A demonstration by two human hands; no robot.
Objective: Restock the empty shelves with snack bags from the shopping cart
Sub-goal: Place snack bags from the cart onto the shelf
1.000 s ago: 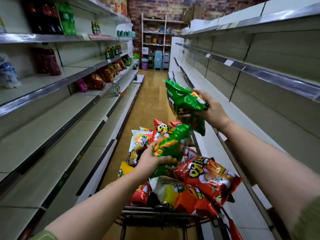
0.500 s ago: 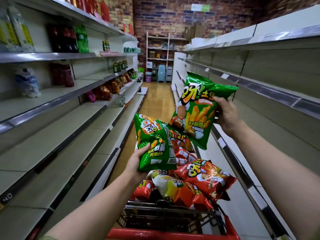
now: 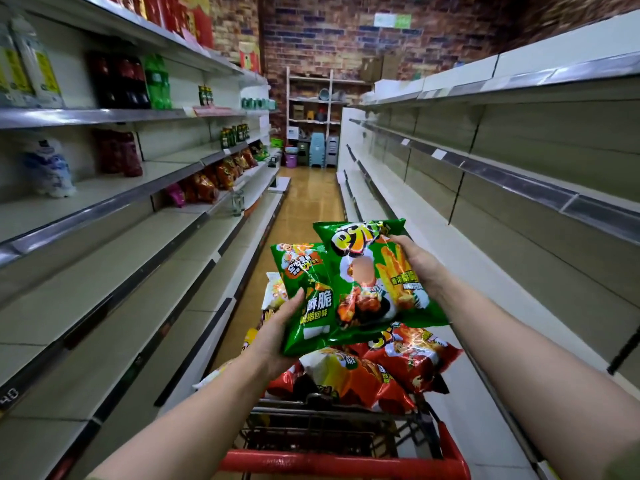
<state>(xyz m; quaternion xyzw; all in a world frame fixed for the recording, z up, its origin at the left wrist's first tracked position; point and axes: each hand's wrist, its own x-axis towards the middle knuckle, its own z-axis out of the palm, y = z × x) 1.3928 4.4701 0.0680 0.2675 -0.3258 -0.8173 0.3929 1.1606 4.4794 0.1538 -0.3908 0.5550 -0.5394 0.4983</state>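
My left hand (image 3: 277, 329) grips the lower left edge of a green snack bag (image 3: 304, 289) above the cart. My right hand (image 3: 417, 263) holds a second, larger green snack bag (image 3: 367, 282) by its right side; this bag overlaps the first one in front. Both bags hang face-up over the red shopping cart (image 3: 346, 462), which holds several red and orange snack bags (image 3: 408, 358). Bare shelves (image 3: 485, 258) run along the right side of the aisle.
Left shelves (image 3: 104, 271) are mostly bare low down, with snack bags (image 3: 214, 178) further along and drink bottles (image 3: 128, 81) higher up. The wooden aisle floor (image 3: 311, 202) leads to a brick wall, a white rack (image 3: 311, 98) and stacked stools (image 3: 318, 150).
Both hands brought their green bags down and together; the right bag now overlaps the left one over the cart. The view tilted up slightly.
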